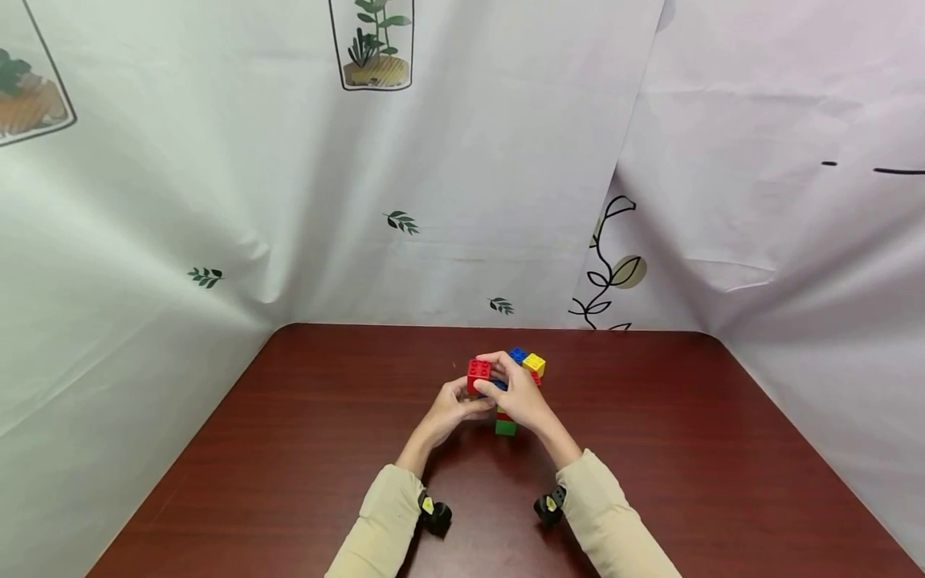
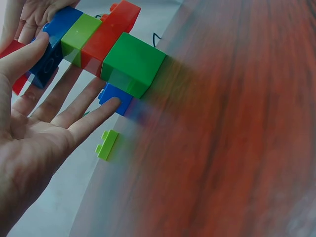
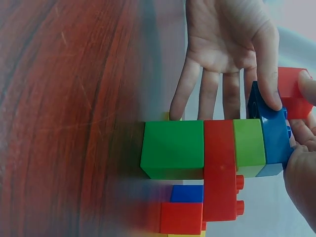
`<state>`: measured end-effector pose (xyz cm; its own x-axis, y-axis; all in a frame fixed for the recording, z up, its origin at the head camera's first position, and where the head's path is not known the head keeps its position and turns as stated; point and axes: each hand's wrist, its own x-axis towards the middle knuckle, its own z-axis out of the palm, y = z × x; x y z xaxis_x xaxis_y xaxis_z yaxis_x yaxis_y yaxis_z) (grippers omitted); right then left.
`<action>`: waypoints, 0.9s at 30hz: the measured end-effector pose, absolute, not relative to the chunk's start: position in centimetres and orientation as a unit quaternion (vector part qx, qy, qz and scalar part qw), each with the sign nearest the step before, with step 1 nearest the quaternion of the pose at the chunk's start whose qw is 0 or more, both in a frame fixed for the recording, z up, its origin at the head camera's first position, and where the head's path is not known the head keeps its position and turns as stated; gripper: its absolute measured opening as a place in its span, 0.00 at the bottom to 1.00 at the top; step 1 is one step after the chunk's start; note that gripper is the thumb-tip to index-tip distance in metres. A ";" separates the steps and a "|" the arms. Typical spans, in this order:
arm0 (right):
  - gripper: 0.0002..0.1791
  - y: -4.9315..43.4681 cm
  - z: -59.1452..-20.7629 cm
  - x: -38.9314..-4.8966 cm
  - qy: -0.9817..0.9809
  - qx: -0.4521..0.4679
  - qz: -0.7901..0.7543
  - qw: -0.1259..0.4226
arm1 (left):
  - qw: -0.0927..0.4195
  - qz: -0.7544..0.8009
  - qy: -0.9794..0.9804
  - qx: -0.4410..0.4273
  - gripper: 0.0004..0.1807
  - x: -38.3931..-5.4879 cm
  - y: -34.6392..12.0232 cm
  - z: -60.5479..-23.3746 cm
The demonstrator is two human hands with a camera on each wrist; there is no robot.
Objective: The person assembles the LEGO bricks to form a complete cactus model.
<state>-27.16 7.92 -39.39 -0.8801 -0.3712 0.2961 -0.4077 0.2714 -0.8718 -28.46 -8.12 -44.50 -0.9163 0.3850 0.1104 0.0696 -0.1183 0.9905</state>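
Observation:
A brick tower stands on the table, with a green brick lowest, then a longer red brick, a light green brick and a blue brick. My left hand pinches the blue brick, thumb on its near side, the other fingers spread out behind the tower. At the blue brick's left end, my right hand grips a small red brick between thumb and fingers, right at the studs. Some blue studs show bare beside it. The right fingertips are partly hidden behind the bricks.
Just behind the tower lie a blue brick, a yellow brick and another red brick. A light green brick shows low in the left wrist view. The dark red table ends at a hanging white cloth.

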 end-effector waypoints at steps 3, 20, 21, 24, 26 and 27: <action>0.23 8.0 -39.4 -27.2 -0.797 0.242 0.553 0.018 | 0.107 0.727 0.656 0.174 0.24 -28.4 -8.0 -44.3; 0.23 8.0 -39.5 -27.1 -0.785 0.235 0.574 0.013 | 0.084 0.729 0.657 0.174 0.27 -28.3 -8.4 -43.4; 0.23 8.0 -39.5 -27.2 -0.785 0.235 0.572 0.015 | 0.084 0.728 0.658 0.173 0.27 -28.4 -8.4 -43.4; 0.24 8.0 -39.6 -27.2 -0.787 0.233 0.572 0.013 | 0.080 0.725 0.664 0.163 0.26 -28.3 -8.3 -43.2; 0.25 8.0 -39.7 -27.3 -0.786 0.232 0.572 0.010 | 0.071 0.722 0.671 0.155 0.25 -28.3 -8.2 -43.2; 0.25 8.0 -39.7 -27.3 -0.785 0.232 0.574 0.008 | 0.063 0.719 0.675 0.153 0.25 -28.3 -8.2 -43.1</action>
